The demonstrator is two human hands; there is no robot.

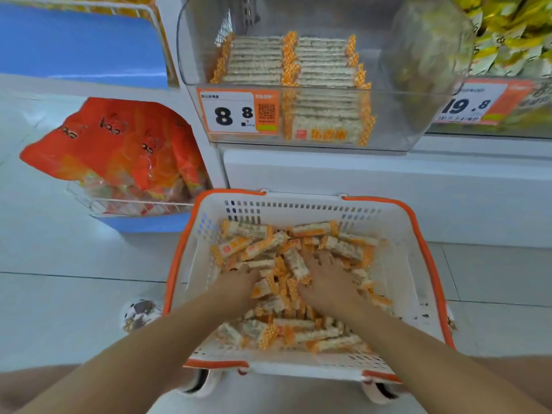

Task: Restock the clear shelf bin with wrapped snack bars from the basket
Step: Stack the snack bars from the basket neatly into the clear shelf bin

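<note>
So the white basket (403, 282) with the orange rim sat on the floor, and everything else was easy to place off it. Inside it was a loose, jumbled pile of wrapped snack bars (263, 248), pale with orange checked ends, lying every which way.

Both hands were down in that pile. The left hand (239, 282) was at the basket's left-middle, fingers dug into the bars, but I couldn't tell if it was actually gripping one or just resting there. The right hand (328, 282) lay just beside it toward the basket's centre, fingers spread fairly flat on top of the bars, looking relaxed rather than holding anything.

Straight above the basket's far edge was the clear shelf bin (418, 115), with more of the same bars stacked neatly in two tidy rows inside. A price tag (236, 112) reading 8.8 was stuck on the bin's front, left side.

Up and to the left of the basket, red snack bags (125, 144) stood in a wire rack. Up and to the right of it, past the bin, was another price tag (475, 103) with yellow packets (513, 34) above it.
</note>
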